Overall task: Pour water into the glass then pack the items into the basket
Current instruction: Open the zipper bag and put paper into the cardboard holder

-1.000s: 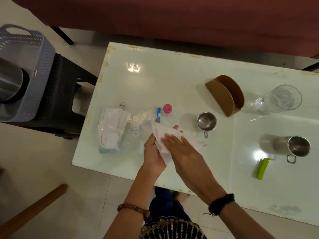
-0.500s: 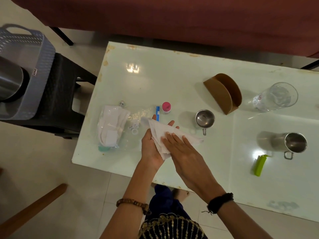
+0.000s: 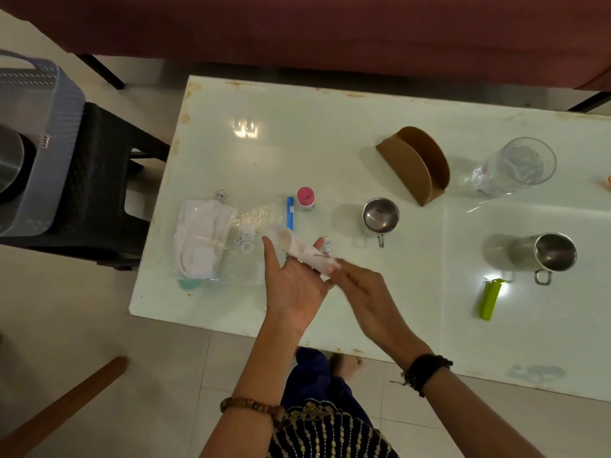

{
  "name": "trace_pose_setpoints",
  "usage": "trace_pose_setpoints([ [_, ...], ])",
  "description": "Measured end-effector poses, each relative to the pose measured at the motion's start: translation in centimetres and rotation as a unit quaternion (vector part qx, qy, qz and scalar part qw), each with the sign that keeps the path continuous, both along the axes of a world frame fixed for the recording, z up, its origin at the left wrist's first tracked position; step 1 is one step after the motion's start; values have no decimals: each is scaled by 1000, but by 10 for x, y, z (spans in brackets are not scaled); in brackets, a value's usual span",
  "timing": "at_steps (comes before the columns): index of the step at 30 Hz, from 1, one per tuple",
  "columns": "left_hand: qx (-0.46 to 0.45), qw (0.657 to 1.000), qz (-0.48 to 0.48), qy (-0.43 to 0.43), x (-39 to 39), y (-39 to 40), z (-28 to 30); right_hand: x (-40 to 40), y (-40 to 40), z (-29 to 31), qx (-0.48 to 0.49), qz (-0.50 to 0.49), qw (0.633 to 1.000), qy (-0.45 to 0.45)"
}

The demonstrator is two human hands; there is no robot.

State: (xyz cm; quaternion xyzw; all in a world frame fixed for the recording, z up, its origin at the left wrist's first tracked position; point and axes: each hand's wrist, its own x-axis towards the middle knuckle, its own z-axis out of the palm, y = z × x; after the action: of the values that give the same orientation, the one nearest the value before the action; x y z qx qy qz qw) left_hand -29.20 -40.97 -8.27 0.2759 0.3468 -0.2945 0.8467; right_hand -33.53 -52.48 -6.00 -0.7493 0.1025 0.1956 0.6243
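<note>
Over the near edge of the white table, my left hand lies palm up with a white tissue across its fingers. My right hand pinches the tissue's right end. A clear glass lies tilted at the far right. A steel mug lies on its side near it, and a small steel cup stands mid-table. The grey basket sits on a black stool at the left, with a steel vessel inside.
A clear zip bag with white cloth lies left of my hands. A pink-capped bottle, a brown napkin holder and a green clip are on the table. A wooden stick crosses the floor at lower left.
The tissue has been folded narrower; my right hand slid from flat on top of it to pinching its right end, while my left hand turned palm up.
</note>
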Motion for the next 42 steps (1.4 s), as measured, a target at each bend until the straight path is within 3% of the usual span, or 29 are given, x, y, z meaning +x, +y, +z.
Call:
trace_pose_setpoints([
  [3,42,997,-45,-45,4,-2,-2,10,-12,10,83,-155,984,36],
  [6,101,986,-86,-96,12,3,-3,16,-27,13,108,-225,965,80],
  [10,180,966,-128,-138,27,5,-4,18,-42,14,137,-227,957,119],
  [14,210,963,-105,-134,40,-7,-6,17,-45,12,139,-173,965,142],
  [18,228,951,-129,-166,60,-22,-6,16,-59,7,80,-151,975,142],
  [20,273,918,-198,-208,78,-33,-4,20,-74,7,-33,-153,983,99],
  [22,335,861,-277,-263,101,-46,-1,26,-91,7,-161,-160,974,28],
  [24,389,779,-354,-342,127,-64,3,36,-107,9,-237,-179,954,-28],
  [28,489,577,-441,-482,167,-110,7,59,-135,7,-340,-215,911,-89],
  [30,518,518,-441,-519,182,-132,6,71,-144,4,-376,-233,891,-104],
  [33,548,474,-423,-544,201,-158,0,86,-155,-5,-389,-272,875,-101],
  [42,602,430,-423,-523,218,-170,-38,103,-157,-40,-380,-255,887,-64],
])
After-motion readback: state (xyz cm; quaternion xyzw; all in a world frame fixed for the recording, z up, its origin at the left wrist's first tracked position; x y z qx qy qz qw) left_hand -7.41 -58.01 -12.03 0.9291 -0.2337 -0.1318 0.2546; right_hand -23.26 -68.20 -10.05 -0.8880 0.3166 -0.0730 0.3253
